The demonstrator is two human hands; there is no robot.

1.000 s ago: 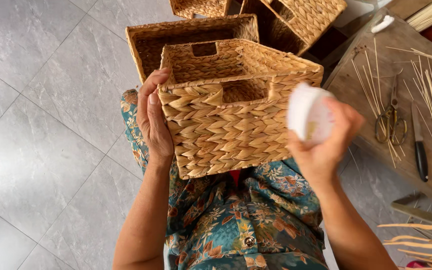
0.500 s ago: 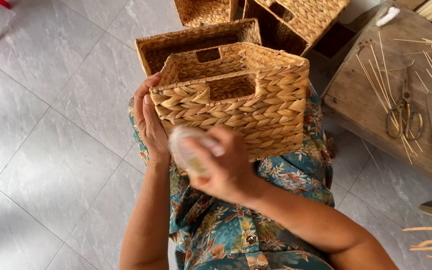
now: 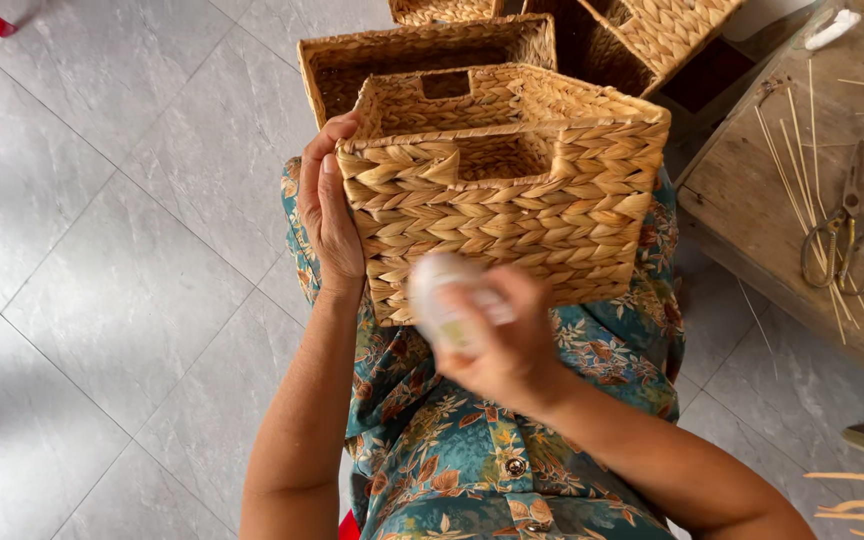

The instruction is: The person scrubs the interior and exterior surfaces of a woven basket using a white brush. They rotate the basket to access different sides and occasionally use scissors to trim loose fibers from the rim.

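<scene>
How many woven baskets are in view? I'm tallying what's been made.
4. One on the lap, steadied by the left hand; one on the floor just behind it; two partly cut off at the top edge. More may lie out of frame.
</scene>
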